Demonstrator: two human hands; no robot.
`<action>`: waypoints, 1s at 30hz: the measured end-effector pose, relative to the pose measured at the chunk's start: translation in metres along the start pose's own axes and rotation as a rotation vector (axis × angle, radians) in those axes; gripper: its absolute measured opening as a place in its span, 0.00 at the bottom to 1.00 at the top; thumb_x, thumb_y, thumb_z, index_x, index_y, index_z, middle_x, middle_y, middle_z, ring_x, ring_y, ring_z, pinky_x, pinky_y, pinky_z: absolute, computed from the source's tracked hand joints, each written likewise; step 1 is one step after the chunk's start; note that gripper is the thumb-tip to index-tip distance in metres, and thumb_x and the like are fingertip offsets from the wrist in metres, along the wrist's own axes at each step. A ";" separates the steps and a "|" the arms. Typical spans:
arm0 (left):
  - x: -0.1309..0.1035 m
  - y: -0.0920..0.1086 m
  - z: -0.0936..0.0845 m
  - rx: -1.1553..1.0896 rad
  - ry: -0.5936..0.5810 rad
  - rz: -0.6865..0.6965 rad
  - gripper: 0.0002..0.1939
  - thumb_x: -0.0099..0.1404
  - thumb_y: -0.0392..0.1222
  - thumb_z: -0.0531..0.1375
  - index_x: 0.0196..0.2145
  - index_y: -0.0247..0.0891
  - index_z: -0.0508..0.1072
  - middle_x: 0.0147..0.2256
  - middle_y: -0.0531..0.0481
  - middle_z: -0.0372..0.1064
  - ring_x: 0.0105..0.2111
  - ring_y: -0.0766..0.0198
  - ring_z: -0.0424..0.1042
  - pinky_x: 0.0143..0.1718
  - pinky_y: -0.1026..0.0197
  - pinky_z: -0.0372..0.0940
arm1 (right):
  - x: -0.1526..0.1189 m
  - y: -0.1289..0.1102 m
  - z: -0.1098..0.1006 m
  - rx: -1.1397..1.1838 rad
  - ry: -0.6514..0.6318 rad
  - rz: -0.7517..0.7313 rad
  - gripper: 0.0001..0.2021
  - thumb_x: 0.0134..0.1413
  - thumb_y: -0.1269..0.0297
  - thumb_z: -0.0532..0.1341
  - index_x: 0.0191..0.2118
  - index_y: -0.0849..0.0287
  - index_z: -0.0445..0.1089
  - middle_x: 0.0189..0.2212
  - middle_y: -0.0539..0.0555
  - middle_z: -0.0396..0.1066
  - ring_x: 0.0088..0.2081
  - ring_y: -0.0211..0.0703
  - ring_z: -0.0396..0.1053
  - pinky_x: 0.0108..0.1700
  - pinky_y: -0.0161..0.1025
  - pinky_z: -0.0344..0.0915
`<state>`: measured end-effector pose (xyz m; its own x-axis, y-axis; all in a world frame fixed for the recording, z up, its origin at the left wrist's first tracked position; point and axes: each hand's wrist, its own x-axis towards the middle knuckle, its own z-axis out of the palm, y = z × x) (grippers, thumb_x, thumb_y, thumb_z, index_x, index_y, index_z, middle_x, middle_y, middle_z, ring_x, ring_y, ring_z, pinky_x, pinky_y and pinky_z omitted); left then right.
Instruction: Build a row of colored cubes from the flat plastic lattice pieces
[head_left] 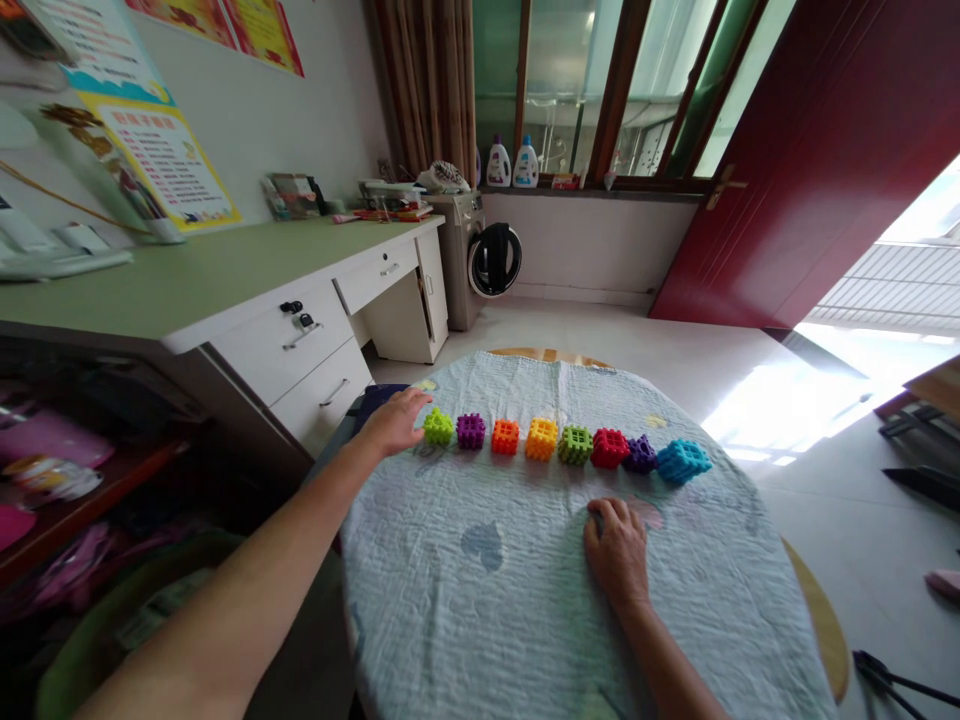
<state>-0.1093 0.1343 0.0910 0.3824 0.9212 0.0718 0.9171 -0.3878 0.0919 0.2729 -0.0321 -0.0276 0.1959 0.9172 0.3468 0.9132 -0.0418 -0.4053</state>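
Note:
Several colourful waffle-block cubes stand in a row on a round table covered by a pale blue cloth (525, 620). From the left they run light green (438, 427), purple (471, 431), orange-red (505, 437), orange (541, 439), green (575, 445), red (609, 449), dark purple (641, 455) and blue (682, 461). My left hand (396, 422) reaches out flat, fingers just left of the light green cube, touching or nearly touching it. My right hand (616, 548) rests palm down on the cloth, below the red cube, holding nothing.
A green-topped desk with white drawers (300, 340) stands to the left. A washing machine (487, 258) sits by the far wall under the window. A red door (810, 160) stands open at the right. Cluttered shelves (60, 470) lie at my near left.

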 end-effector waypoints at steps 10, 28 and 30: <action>-0.124 0.069 0.089 -0.158 0.140 -0.293 0.21 0.60 0.42 0.60 0.51 0.42 0.68 0.54 0.42 0.66 0.56 0.50 0.65 0.58 0.48 0.60 | -0.001 0.000 0.001 -0.001 0.006 -0.015 0.10 0.54 0.68 0.54 0.39 0.56 0.71 0.40 0.55 0.70 0.44 0.48 0.63 0.52 0.44 0.56; -0.133 0.083 0.105 -0.132 0.322 -0.270 0.15 0.65 0.44 0.55 0.48 0.40 0.72 0.50 0.41 0.71 0.52 0.50 0.68 0.56 0.48 0.62 | -0.001 -0.005 -0.002 -0.052 0.013 -0.004 0.10 0.55 0.70 0.54 0.37 0.57 0.72 0.39 0.55 0.71 0.44 0.47 0.64 0.50 0.42 0.56; -0.133 0.079 0.112 -0.136 0.361 -0.254 0.16 0.65 0.45 0.55 0.47 0.38 0.72 0.49 0.41 0.71 0.51 0.50 0.68 0.55 0.49 0.63 | -0.001 -0.006 -0.003 -0.055 -0.002 0.009 0.10 0.55 0.70 0.54 0.38 0.57 0.72 0.40 0.55 0.71 0.44 0.47 0.64 0.51 0.41 0.55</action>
<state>-0.0752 -0.0155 -0.0222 0.0613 0.9273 0.3692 0.9444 -0.1736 0.2791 0.2683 -0.0337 -0.0225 0.2034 0.9174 0.3421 0.9296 -0.0713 -0.3615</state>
